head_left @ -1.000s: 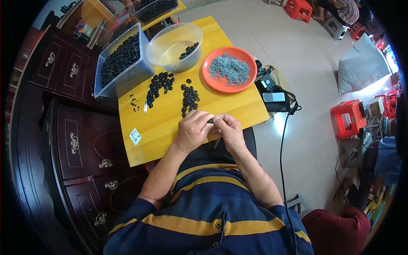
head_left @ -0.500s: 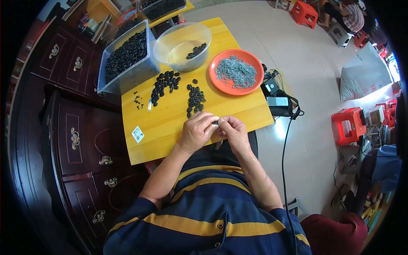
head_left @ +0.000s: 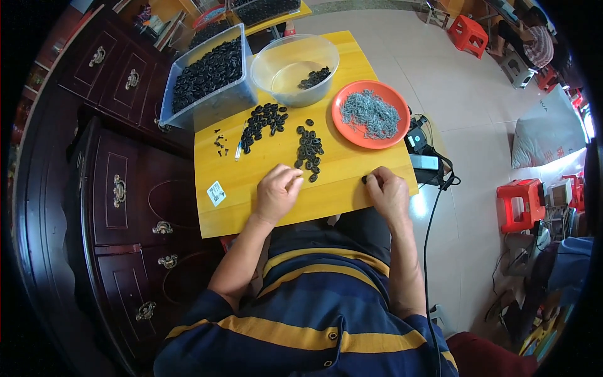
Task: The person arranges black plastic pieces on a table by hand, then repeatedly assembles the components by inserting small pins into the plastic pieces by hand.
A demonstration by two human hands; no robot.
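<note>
My left hand [head_left: 277, 194] is over the near part of the yellow table, fingers curled and thumb against the index finger. Whatever those fingertips hold, if anything, is too small to make out. Just beyond them lies a cluster of small black oval rings [head_left: 309, 149]. Farther right, my right hand [head_left: 389, 195] pinches a small black oval piece [head_left: 364, 180] low over the tabletop. A second group of black oval pieces [head_left: 262, 122] lies farther back and left. An orange plate [head_left: 377, 144] beyond my right hand carries a heap of small silvery metal pieces [head_left: 369, 113].
A bluish bin [head_left: 221, 102] full of black pieces and a round clear tub [head_left: 276, 85] stand at the back. Small dark screws [head_left: 220, 143] and a white label [head_left: 216, 193] lie at left. Dark drawers [head_left: 125, 182] flank the table; a cable [head_left: 427, 251] hangs at right.
My hands, together half a second ago around a small black piece, are now apart. The left has moved towards the ring cluster; the right has moved rightward over the table. The view has shifted slightly.
</note>
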